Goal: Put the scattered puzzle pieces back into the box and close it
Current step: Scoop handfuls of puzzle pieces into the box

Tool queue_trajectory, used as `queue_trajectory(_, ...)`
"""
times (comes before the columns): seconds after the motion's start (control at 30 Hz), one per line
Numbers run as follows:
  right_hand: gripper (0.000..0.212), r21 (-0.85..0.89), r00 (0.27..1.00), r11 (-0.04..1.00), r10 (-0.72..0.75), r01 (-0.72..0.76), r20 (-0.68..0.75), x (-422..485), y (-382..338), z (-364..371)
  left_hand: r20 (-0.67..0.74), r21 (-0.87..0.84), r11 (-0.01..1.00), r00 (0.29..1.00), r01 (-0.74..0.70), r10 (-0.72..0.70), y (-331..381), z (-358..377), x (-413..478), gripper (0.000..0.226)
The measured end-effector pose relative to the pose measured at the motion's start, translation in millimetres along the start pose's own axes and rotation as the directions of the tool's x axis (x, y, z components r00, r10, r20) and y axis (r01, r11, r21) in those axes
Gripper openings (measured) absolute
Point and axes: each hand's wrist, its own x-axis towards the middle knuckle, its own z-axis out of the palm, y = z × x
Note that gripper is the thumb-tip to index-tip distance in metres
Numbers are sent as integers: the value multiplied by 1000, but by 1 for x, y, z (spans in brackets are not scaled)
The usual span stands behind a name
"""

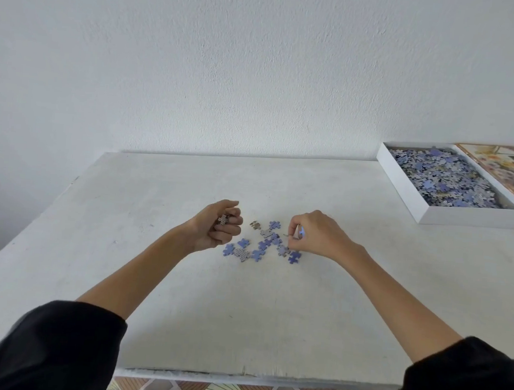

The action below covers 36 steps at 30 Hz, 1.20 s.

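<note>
Both hands down at the cluster, one on each side. On the left side, left hand (214,230) curled into a loose fist round a small stash of gathered pieces, one grey patterned piece (223,220) peeping out between thumb and fingers; probably used as a holding cup, for carrying several pieces to the box in one trip instead of one at a time. On the right side, right hand (317,235) knuckles up, thumb and forefinger pinching a blue piece (301,231), fingertips low at the right edge of the scattered puzzle pieces (262,246); does the picking, leaves the storing to the left. A dozen or so pieces flat on the white table (180,296), bunched close between the hands, some touching or overlapping, mostly blue side up, a few showing grey or brown. Well apart from them, at the far right of the table near the wall (259,72), open white box (466,216), already heaped with loose pieces (444,179); set out of the working area. Printed lid (506,171) lying against its far right side, picture up; whether tucked under the box or merely beside it, hard to tell. Judged mostly done: last cluster to clear, both handfuls to tip in, then lid to fit on. Thin flat pieces likely awkward to lift off a smooth top, hence the fingertip pinch.
</note>
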Motion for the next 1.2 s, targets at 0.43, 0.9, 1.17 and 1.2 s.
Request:
queue_trajectory(0.43,29,956,941,-41,169,-291,293,-5,2,2,72,690,694,974,-205,215,-10,-8,-7,22)
queue_trajectory(0.9,9,802,955,-552,33,-228,294,-11,1,4,242,970,-46,951,-237,194,-8,-13,-2,24)
queue_trajectory(1.17,33,928,924,-217,172,-304,343,-15,7,3,204,910,311,949,-275,242,-13,-12,-5,17)
queue_trajectory(1.2,35,939,920,-94,186,-331,344,-16,8,2,184,855,436,950,-281,251,-12,-11,-7,12)
